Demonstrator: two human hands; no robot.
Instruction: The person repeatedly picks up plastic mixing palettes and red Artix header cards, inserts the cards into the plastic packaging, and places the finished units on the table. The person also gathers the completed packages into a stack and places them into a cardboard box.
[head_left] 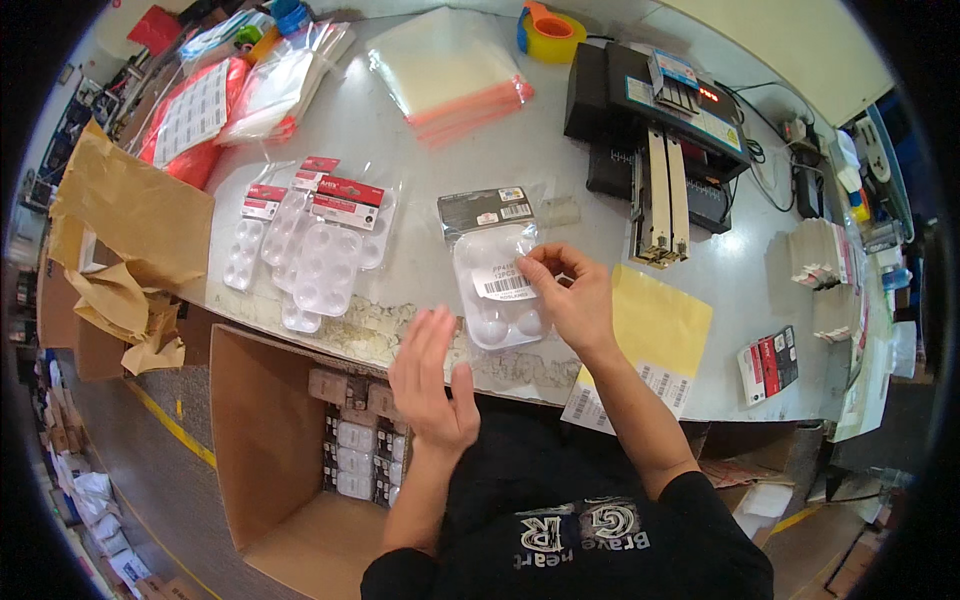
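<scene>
Right hand (578, 302): narrow grip, pinching white label's (500, 282) edge; looks nearly stuck onto bagged tray (468, 262) by table's (415, 215) front edge. Left hand (432, 380) wide, empty. Left-edge packs (328, 268) show none.

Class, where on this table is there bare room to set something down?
On the table, bare patches lie between the clear bags and the black machine, and between the yellow sheet and the red-and-black card; a narrower one separates the loose tray packs from the pack at the right hand. The far left corner is crowded, around the red package.
</scene>
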